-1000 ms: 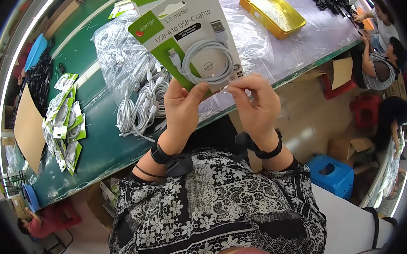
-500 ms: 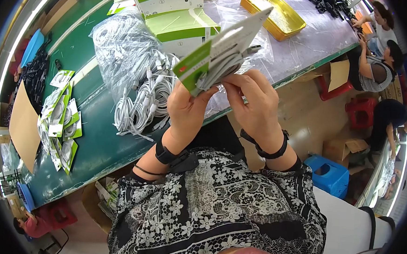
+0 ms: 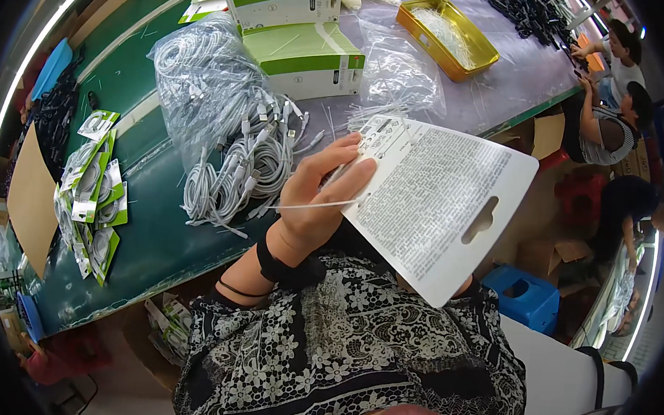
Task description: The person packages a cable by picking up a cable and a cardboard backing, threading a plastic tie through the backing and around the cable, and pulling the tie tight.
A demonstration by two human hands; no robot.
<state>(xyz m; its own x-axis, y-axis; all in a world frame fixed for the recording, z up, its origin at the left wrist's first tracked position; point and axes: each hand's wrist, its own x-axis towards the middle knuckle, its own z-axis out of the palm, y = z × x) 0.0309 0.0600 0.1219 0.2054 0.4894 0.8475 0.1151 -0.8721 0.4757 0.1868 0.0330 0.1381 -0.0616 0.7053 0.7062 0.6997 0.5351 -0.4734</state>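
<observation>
My left hand (image 3: 319, 195) is closed on the edge of a white hanging card (image 3: 442, 203), pinching it between fingers and thumb. The card's back, covered in small print, faces up, and its hang hole is at the lower right. A thin white cable tie (image 3: 313, 205) sticks out leftward from the card's edge across my left hand. My right hand is hidden behind the card, so its fingers cannot be made out. Just beyond my left hand lie several coiled white cables (image 3: 255, 165), partly spilling from a clear plastic bag (image 3: 196, 66).
Carded cables (image 3: 93, 193) are piled at the left beside a brown cardboard sheet (image 3: 32, 200). Green-and-white boxes (image 3: 313, 73) stand at the back. A gold tray (image 3: 425, 47) holds thin white ties; more ties (image 3: 376, 113) lie nearer. A blue stool (image 3: 524, 295) is at the right.
The card has turned over, from its tilted cable side to its printed back, and has swung to the right and nearer. My right hand has gone behind it; the white tie's tail now shows.
</observation>
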